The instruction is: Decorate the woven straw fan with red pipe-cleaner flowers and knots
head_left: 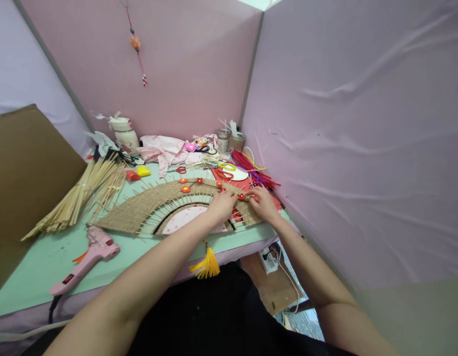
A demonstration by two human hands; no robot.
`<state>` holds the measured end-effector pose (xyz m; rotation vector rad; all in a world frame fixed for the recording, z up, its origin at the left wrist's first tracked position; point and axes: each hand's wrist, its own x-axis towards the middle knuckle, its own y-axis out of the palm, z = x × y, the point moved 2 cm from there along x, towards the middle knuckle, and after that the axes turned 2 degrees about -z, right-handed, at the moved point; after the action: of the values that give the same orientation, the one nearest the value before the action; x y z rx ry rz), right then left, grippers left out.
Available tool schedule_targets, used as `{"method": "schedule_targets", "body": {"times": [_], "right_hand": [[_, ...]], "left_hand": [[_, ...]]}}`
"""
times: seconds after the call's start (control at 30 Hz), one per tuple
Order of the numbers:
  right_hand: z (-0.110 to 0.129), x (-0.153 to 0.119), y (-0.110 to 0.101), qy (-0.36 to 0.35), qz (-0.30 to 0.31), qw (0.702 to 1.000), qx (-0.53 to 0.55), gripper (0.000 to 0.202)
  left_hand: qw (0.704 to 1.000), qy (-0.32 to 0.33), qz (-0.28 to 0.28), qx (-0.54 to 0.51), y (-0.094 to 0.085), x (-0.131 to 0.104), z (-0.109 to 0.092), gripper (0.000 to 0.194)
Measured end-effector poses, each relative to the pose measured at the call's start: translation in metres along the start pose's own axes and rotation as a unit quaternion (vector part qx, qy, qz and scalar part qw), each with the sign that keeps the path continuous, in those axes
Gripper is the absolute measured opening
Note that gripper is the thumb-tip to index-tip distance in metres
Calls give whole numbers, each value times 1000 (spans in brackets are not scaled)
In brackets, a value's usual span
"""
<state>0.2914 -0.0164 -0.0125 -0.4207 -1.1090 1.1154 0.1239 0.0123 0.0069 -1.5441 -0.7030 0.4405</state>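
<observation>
A woven fan (136, 211) of tan cord and thin sticks lies across the table, with a white dotted half-circle (186, 219) at its lower middle. Red flowers with yellow centres (185, 189) dot its upper part. My left hand (223, 205) rests on the right half of the fan, its fingers bent near a red flower. Close beside it, my right hand (262, 202) touches a small red flower (242, 197) with bent fingertips. Whether either hand grips anything is too small to tell. A yellow tassel (206, 264) hangs below the fan.
A pink glue gun (86, 259) lies at the front left, near bundled sticks (76, 198). Behind the fan are red scissors (180, 170), yellow-handled scissors (226, 167), red and yellow packets, cloth, a white bottle (125, 136) and jars. Colourful pipe cleaners (247, 163) lie back right.
</observation>
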Motion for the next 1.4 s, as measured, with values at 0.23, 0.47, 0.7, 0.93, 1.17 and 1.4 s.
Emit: {"method": "schedule_targets", "body": {"times": [0.23,0.47,0.7,0.93,1.17,1.4], "right_hand": [[-5,-3,6,-4,-21,1000,-17,24],[-3,1,9,27,-5,999,-16,22],[-10,-2,5,30,-16,999,-8,24],[-5,-4,0,35,20,999,-13,28],[-13,-24,-15,48,56,992,-102,24],[-14,-69,-39,109,-37,992,-59,45]], "left_hand": [[999,21,-18,-22,2,10,2,36],[1000,8,1,-23,6,14,1,38],[999,9,-32,-39,7,16,7,35],[995,-82,-39,-33,-10,-4,5,31],[979,-120,-144,-76,-47,-104,25,31],[908,-365,-197,60,-93,-265,110,41]]}}
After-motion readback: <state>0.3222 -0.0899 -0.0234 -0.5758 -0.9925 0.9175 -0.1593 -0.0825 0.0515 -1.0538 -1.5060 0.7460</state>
